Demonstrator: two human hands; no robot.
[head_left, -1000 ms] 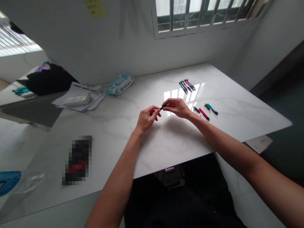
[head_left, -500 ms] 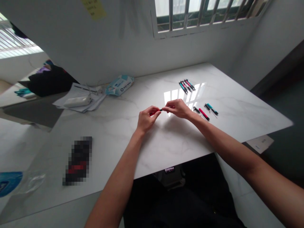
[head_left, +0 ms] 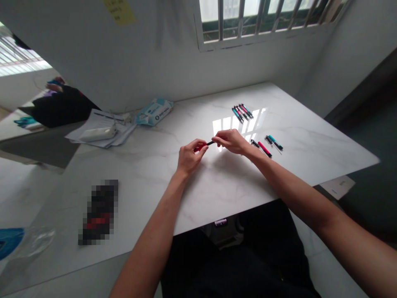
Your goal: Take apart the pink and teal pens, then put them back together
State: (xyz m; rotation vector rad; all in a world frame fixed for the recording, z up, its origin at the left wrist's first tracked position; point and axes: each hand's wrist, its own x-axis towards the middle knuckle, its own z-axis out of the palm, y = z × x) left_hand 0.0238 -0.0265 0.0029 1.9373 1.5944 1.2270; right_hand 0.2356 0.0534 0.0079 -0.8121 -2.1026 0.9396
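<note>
A red and black pen (head_left: pixel 210 143) is held level above the table between my two hands. Its red part sits in my left hand (head_left: pixel 190 157), closed around it with thumb and fingers. The fingertips of my right hand (head_left: pixel 230 140) pinch the far end of the black section; that end is hidden by the fingers. Just right of my right hand lie a red pen barrel (head_left: pixel 264 149) with a black piece beside it, and a teal pen barrel (head_left: pixel 276 142) with a black piece and a thin refill. Further back, several pens (head_left: pixel 242 113) lie side by side in a row.
A wet-wipes pack (head_left: pixel 155 112) and papers (head_left: pixel 89 129) with a white device on top lie at the back left. A pixelated dark object (head_left: pixel 101 211) and a blue and clear plastic package (head_left: pixel 27 242) are at the front left. The marble-patterned table (head_left: pixel 217 190) meets the wall behind.
My hands have drawn slightly apart, and more of the black section shows between them. The whole view has shifted a little.
</note>
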